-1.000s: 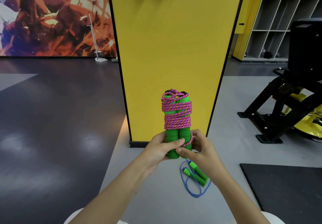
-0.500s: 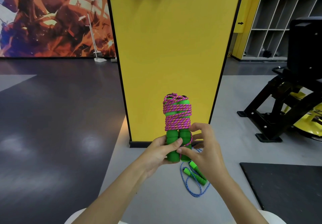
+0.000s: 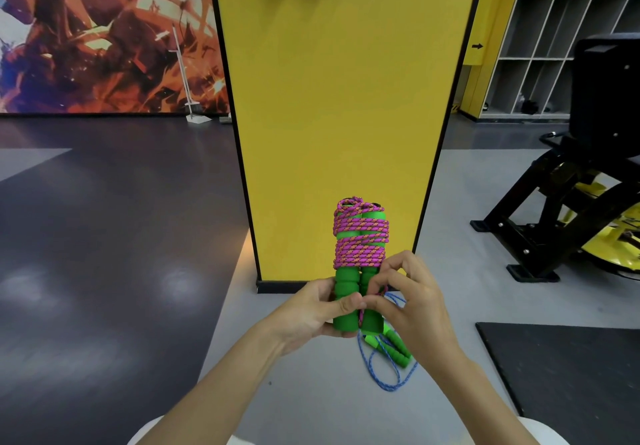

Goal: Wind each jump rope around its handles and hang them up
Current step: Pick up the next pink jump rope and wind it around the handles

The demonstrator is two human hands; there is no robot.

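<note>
1. While the left hand [image 3: 311,313] grips the two green handles [image 3: 358,292] upright, the pink rope [image 3: 360,240] sits wound around their top.
2. Right hand [image 3: 412,302] fingers pinch the loose pink end beside the handles.
3. Below, a blue rope [image 3: 388,372] lies on the floor [image 3: 311,392].

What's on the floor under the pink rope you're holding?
A blue jump rope with green handles lies loose on the grey floor. The right hand and the pink rope bundle cover its upper part.
</note>
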